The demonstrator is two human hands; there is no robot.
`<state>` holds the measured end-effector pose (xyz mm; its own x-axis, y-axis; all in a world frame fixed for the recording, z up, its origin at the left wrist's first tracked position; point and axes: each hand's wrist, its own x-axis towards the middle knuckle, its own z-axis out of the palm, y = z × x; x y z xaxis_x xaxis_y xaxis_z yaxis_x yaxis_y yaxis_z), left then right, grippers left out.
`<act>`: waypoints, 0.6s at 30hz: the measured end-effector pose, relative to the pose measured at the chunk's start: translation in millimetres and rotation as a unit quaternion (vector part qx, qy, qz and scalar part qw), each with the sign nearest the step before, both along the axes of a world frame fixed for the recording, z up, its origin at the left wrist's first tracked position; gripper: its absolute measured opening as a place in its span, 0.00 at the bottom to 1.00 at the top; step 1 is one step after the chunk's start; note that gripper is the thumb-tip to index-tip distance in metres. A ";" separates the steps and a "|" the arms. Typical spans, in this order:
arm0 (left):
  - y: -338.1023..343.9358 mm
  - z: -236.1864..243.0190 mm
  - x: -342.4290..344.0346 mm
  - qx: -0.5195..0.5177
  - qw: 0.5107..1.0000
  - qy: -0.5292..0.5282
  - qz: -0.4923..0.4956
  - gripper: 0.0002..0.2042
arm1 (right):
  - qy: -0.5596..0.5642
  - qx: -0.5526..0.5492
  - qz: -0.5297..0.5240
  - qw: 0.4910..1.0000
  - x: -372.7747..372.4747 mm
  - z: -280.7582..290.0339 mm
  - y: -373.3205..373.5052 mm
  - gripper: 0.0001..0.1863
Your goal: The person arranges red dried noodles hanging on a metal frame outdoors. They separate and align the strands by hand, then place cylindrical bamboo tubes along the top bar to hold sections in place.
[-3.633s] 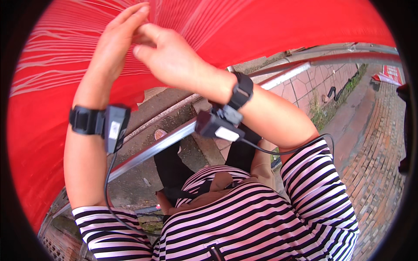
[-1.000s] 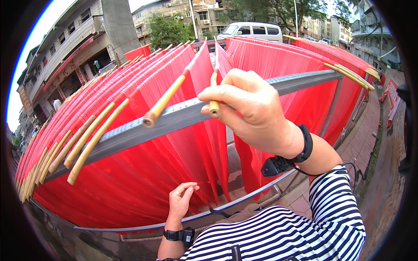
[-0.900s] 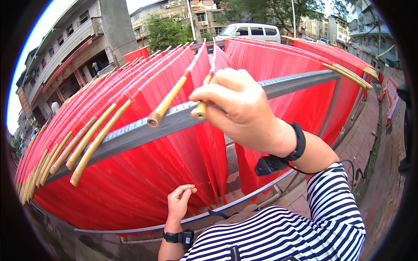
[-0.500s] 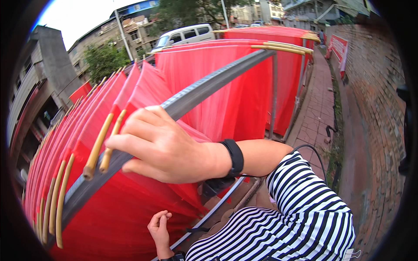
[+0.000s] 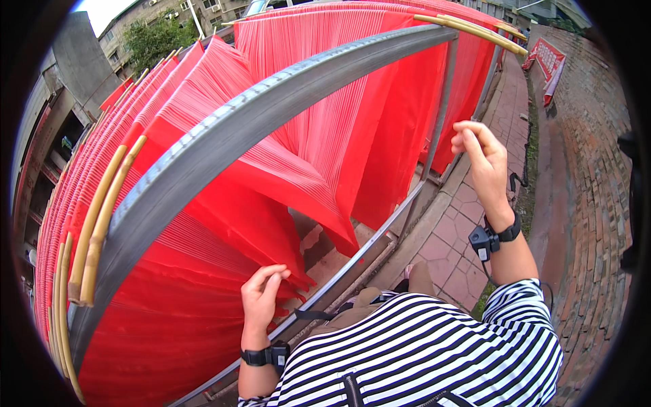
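Note:
My left hand (image 5: pixel 263 297) is low in front of me, fingers curled and thumb against them. Its fingertips are just in front of the red hanging sheets (image 5: pixel 224 298), which look finely stranded; nothing visible is in the hand. To the right, my right hand (image 5: pixel 485 159) is raised over the pavement, apart from the rack, its fingers bent together with nothing showing in them. A grey metal rail (image 5: pixel 271 102) curves across the view. At its left, bamboo poles (image 5: pixel 108 210) carry the sheets, their ends jutting toward me.
More bamboo poles (image 5: pixel 475 30) rest at the rail's far right end, beside a metal upright (image 5: pixel 441 108). A lower rail (image 5: pixel 339 275) runs along the rack's foot. The tiled pavement (image 5: pixel 444 247) lies between the rack and a brick wall (image 5: pixel 590 156) with a red banner (image 5: pixel 548 64).
My right hand has left the bamboo poles at the rail and swung far to the right. My left hand is higher in the picture, similarly curled. The view has tilted downward.

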<state>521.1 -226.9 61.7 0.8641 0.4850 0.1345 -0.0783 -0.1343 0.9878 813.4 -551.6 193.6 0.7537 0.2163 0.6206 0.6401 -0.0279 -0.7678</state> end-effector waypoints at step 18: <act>-13.3 31.8 279.7 -0.024 0.990 -0.139 0.009 0.31 | 0.220 0.056 0.363 0.904 73.8 -88.1 185.4 0.25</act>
<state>800.8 -240.2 93.5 0.7880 0.5121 0.3417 -0.3455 -0.0915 0.9340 887.2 -366.3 105.5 0.6170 0.7078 0.3438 0.0906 0.3701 -0.9246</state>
